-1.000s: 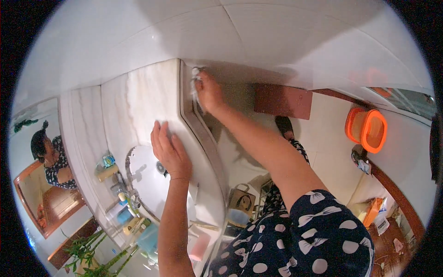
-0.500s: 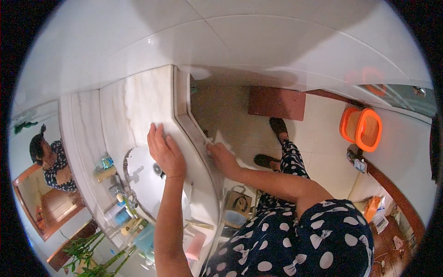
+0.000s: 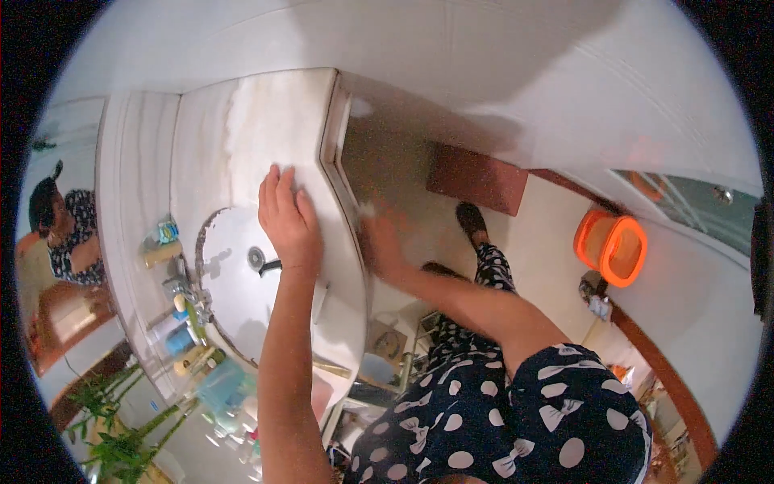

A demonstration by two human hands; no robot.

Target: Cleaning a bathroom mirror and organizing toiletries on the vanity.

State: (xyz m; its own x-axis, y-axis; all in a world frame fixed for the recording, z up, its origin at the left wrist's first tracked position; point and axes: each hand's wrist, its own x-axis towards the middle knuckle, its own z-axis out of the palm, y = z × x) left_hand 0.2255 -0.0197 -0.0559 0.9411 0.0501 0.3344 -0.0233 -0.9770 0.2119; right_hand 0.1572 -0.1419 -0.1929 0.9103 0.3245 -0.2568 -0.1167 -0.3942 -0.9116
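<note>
My left hand (image 3: 289, 222) rests palm down on the pale marble counter (image 3: 282, 105), fingers stretched out, beside the front rim of the white sink (image 3: 234, 282). A small dark piece (image 3: 271, 267) shows over the bowl by my left wrist. My right hand (image 3: 380, 246) is at the counter's front edge, below the top, and smeared by motion. Its fingers look closed, with a small whitish bit (image 3: 367, 210) at their tips; what that is I cannot make out.
Bottles and cups (image 3: 181, 335) crowd around the faucet. Green plants (image 3: 121, 440) stand at the lower left, beneath a mirror (image 3: 68, 282). A brown mat (image 3: 476, 177) and an orange-rimmed basin (image 3: 625, 252) lie beyond my feet. A cardboard box (image 3: 383, 343) sits under the counter.
The view has shifted and turned a little. My right hand has moved along the counter's front edge and is now blurred. My left hand stays flat on the counter.
</note>
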